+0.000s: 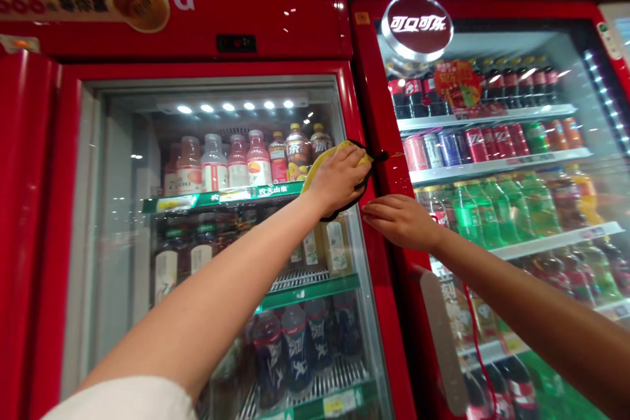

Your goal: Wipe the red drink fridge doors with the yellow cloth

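Note:
My left hand (339,174) presses a yellow cloth with a black edge (321,163) against the right side of the glass door (128,262) of a red drinks fridge, near its frame. The fingers lie over the cloth and hide much of it. Just right of it, my right hand (401,220) is raised with fingers stretched out and nothing held. Its fingertips are at the red door frame (378,262); whether they touch it I cannot tell. Behind the glass stand juice bottles (258,157) and tea bottles (297,147).
A second red fridge (367,65) with a round lit sign (417,25) stands close on the right, holding cans (453,147) and green bottles (492,203). A long grey handle (440,341) runs down its door. A red panel (24,223) borders the left.

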### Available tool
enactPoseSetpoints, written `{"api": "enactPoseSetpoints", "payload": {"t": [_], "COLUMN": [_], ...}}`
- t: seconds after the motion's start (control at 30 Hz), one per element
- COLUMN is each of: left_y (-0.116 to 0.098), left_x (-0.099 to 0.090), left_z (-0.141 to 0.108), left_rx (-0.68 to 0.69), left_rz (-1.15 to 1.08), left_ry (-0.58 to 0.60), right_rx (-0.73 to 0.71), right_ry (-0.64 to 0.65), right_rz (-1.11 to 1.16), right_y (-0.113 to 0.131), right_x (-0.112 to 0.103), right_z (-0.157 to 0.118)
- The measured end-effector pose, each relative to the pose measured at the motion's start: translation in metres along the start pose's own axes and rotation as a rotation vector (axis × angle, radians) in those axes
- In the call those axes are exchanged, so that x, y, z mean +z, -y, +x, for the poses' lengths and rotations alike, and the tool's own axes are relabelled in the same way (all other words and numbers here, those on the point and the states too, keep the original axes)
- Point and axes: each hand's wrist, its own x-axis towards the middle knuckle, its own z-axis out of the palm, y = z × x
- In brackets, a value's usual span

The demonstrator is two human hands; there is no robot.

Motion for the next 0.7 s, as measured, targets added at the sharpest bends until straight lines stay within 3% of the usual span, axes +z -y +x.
{"api": "enactPoseSetpoints", "payload": {"t": [0.1,0.27,0.4,0.53,0.7], "left_y": [0.007,0.034,0.051,0.063,0.08], "left_x": [-0.002,-0.01,-0.015,-0.017,-0.024], "left_z": [0.014,0.03,0.01,-0.012,-0.037], "left_rx": [-0.053,-0.372,-0.533,-0.56,-0.616], "left_rz": [0.02,0.01,0.01,0.002,0.033], "left_ry": [0.002,-0.076,-0.149,-0.199,-0.18], "right_rx": [0.045,0.245,0.371,0.452,0.46], "right_ry": [-0.018,-0.067,-0.059,-0.069,-0.061], "right_rz": [-0.039,-0.015,0.031,0.073,0.116], "right_y": [0.001,0.001,0.006,0.015,0.028], "right_x": [-0.005,-0.01,-0.011,-0.005,0.013], "right_z": [0.007,0.021,0.022,0.03,0.049]}}
